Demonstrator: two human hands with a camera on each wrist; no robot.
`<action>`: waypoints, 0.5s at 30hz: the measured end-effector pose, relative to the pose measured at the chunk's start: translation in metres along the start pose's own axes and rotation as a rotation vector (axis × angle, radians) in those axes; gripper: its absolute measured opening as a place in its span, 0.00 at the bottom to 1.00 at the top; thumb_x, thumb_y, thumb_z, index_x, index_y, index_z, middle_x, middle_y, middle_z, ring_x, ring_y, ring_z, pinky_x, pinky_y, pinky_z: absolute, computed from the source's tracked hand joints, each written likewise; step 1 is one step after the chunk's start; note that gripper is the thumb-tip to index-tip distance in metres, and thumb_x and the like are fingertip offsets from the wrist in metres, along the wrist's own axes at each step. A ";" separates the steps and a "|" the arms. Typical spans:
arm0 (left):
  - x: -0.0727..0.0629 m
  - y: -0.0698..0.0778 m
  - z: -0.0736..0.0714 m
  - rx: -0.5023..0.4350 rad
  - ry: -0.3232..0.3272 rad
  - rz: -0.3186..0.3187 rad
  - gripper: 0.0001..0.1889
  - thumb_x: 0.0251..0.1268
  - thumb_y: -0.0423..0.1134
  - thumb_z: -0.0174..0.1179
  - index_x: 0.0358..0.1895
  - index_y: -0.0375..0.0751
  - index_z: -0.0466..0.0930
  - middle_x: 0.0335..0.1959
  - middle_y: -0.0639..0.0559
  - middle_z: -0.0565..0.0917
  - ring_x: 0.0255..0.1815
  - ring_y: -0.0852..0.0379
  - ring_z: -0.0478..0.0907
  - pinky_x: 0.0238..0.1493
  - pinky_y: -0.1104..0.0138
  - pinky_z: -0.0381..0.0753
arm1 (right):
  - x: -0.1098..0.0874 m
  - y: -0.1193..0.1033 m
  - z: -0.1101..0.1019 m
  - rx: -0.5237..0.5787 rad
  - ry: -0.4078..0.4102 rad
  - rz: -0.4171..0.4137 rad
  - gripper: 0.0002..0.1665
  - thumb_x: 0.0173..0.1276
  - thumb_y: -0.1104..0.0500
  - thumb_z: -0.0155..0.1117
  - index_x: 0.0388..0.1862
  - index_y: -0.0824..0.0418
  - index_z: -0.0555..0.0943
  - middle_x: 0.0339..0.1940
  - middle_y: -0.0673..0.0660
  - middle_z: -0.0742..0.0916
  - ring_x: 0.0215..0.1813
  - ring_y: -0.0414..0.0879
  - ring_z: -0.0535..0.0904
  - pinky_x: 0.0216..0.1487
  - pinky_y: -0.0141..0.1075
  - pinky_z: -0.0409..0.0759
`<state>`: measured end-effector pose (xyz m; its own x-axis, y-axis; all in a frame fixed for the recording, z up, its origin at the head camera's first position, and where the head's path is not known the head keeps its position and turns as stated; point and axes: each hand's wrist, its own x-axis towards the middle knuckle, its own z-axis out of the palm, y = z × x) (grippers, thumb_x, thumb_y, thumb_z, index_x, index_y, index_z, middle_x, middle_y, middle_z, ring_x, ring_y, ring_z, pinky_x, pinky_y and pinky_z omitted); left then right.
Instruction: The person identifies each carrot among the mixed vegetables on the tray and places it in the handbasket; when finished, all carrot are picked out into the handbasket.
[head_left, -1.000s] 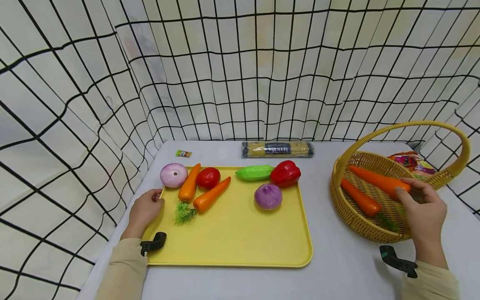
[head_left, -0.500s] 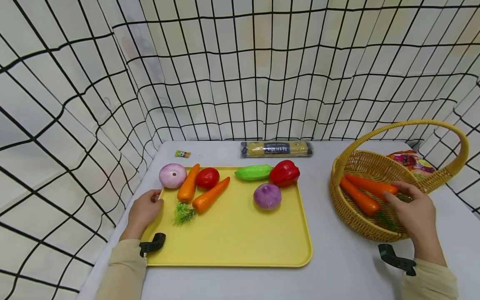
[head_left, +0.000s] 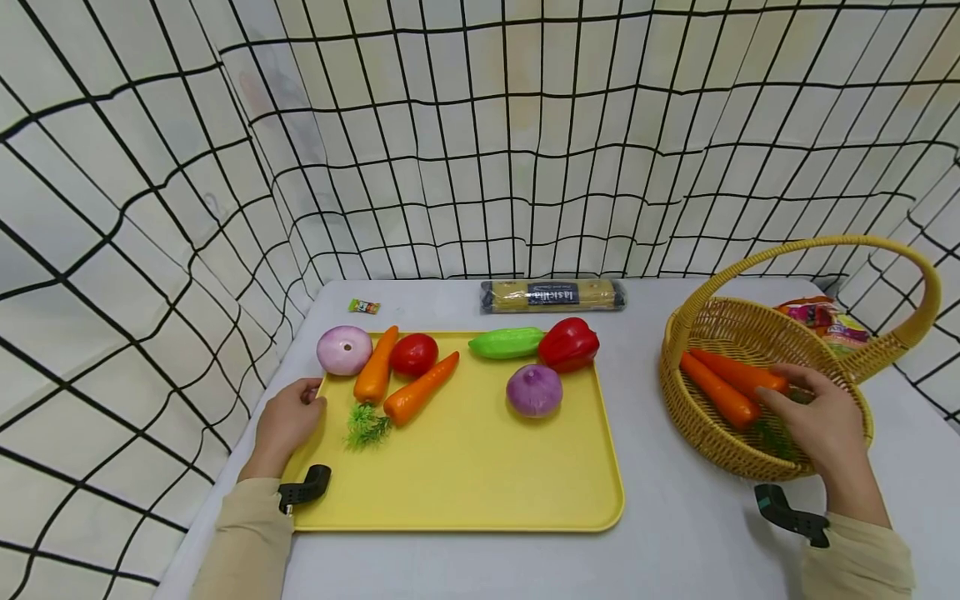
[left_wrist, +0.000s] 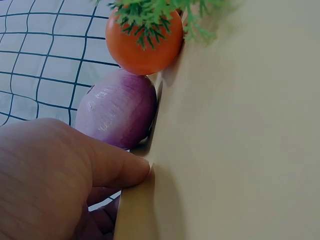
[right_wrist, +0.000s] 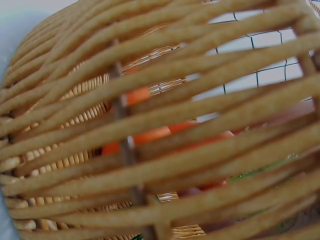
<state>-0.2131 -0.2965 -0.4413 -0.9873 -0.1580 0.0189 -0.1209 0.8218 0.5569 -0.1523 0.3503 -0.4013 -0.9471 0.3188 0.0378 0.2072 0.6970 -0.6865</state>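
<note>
My left hand [head_left: 288,425] pinches the left rim of a yellow tray [head_left: 487,483], thumb on top and fingers beneath, as the left wrist view shows. Right beyond the thumb a purple onion [left_wrist: 117,110] overlaps the tray's edge. Inside a wicker basket [head_left: 686,429] at the right, my right hand [head_left: 821,421] holds the thick end of an orange carrot [head_left: 738,371] between thumb and fingers. It lies alongside a second carrot [head_left: 720,396], whose green top is in the basket. In the right wrist view the weave largely hides the hand and carrots.
The tray also bears two carrots, a tomato [head_left: 414,356], a green vegetable [head_left: 506,343], a red bell pepper [head_left: 570,344] and another purple onion [head_left: 534,390]. Behind it lie packed spaghetti [head_left: 551,295] and a small packet [head_left: 364,307]. The basket's tall handle [head_left: 817,243] arches up; a colourful bag [head_left: 821,321] lies behind.
My right hand has lowered the carrot into the basket and moved left, bringing it beside the other carrot. My left hand has stayed on the tray's rim.
</note>
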 end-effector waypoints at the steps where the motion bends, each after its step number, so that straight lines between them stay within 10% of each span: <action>1: 0.000 0.000 0.000 0.000 0.000 -0.001 0.21 0.69 0.38 0.48 0.60 0.31 0.74 0.45 0.40 0.78 0.44 0.44 0.73 0.43 0.57 0.67 | 0.000 0.000 0.000 0.004 -0.001 0.000 0.40 0.70 0.40 0.57 0.70 0.66 0.68 0.65 0.74 0.72 0.60 0.68 0.68 0.37 0.35 0.68; 15: 0.001 0.000 0.000 -0.001 -0.004 -0.001 0.21 0.69 0.38 0.49 0.60 0.31 0.74 0.45 0.40 0.78 0.44 0.44 0.73 0.43 0.58 0.66 | -0.001 -0.003 -0.001 0.031 0.005 0.028 0.40 0.71 0.41 0.56 0.71 0.66 0.67 0.66 0.73 0.72 0.62 0.69 0.69 0.35 0.31 0.68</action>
<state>-0.2137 -0.2969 -0.4415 -0.9876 -0.1565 0.0152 -0.1216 0.8213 0.5573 -0.1520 0.3485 -0.3991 -0.9398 0.3410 0.0219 0.2255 0.6673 -0.7099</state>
